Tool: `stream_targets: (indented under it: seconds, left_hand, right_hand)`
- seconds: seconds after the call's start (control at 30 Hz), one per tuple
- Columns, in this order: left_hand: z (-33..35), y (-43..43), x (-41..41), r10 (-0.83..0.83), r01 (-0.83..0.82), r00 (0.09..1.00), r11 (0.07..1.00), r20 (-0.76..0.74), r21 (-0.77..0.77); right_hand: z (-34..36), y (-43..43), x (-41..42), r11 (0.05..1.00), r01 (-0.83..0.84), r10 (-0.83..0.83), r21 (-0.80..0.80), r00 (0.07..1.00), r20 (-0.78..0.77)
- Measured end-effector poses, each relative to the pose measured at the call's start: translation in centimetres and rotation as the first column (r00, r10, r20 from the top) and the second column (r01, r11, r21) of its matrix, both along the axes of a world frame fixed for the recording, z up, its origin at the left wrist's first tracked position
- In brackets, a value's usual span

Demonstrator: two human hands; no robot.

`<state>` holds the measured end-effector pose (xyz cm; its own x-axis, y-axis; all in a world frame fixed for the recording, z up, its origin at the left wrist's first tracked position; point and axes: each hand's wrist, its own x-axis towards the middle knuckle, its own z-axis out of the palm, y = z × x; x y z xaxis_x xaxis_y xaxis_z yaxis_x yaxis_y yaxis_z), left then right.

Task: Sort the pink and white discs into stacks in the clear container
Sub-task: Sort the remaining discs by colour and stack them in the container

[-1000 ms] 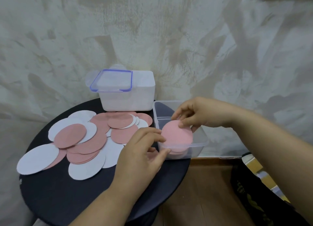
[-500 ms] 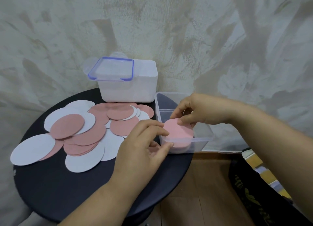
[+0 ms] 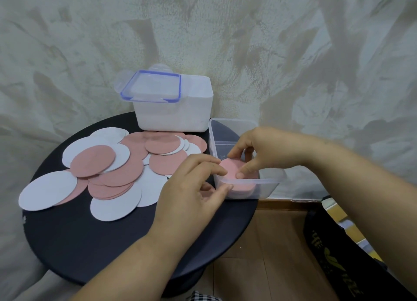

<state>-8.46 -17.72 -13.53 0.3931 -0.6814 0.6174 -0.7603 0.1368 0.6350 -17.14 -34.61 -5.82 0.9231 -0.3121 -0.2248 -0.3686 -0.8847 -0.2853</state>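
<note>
- Soft, even, slightly dim indoor light.
- A pale sheen lies along the clear container (image 3: 248, 181) rim.
- Wide-angle distortion bends the frame edges.
- The bottom right corner is smeared; the centre is fairly sharp.

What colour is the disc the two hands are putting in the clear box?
Pink. The disc shows best in the head view.

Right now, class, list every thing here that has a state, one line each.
container: open, pink stack inside.
lid: off, lying on white box.
top pink disc: pinched by right grip, left grip touching its edge.
loose discs: mixed, overlapping on table.
</note>
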Motion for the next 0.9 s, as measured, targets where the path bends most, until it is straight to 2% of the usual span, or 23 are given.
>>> stream_targets:
  seconds: [0.23, 0.37, 0.47, 0.6, 0.73, 0.83, 0.9]
  left_hand:
    - [0.1, 0.1, 0.1, -0.027, 0.028, 0.999, 0.999, -0.027, 0.018]
    - [0.5, 0.7, 0.1, -0.063, 0.065, 0.993, 0.998, -0.095, 0.016]
    - [0.9, 2.2, 0.9, -0.034, 0.036, 0.994, 0.999, -0.104, 0.019]
    - [1.5, 5.3, 3.8, 0.152, -0.149, 0.986, 0.987, -0.062, 0.057]
    - [1.3, 8.1, 7.7, 0.414, -0.418, 0.907, 0.864, 0.075, 0.282]
    - [1.0, 9.1, 9.6, 0.437, -0.453, 0.887, 0.760, 0.150, 0.467]
    - [0.6, 9.5, 10.1, 0.416, -0.447, 0.890, 0.710, 0.187, 0.544]
  right_hand:
    - [0.1, 0.2, 0.2, 0.998, -0.052, 0.049, -0.036, 0.997, -0.065]
    - [0.5, 1.0, 0.0, 0.989, -0.050, 0.038, -0.136, 0.995, -0.087]
    - [1.1, 1.9, -0.3, 0.986, -0.004, 0.021, -0.166, 0.995, 0.102]
    - [1.9, 4.9, 0.2, 0.996, -0.028, 0.058, -0.086, 0.926, 0.372]
    - [0.3, 8.9, 2.0, 0.990, -0.143, 0.136, -0.019, 0.887, 0.442]
    - [-1.9, 11.9, 3.3, 0.988, -0.151, 0.131, 0.022, 0.914, 0.383]
    - [-3.7, 13.1, 4.0, 0.995, -0.096, 0.093, -0.005, 0.944, 0.317]
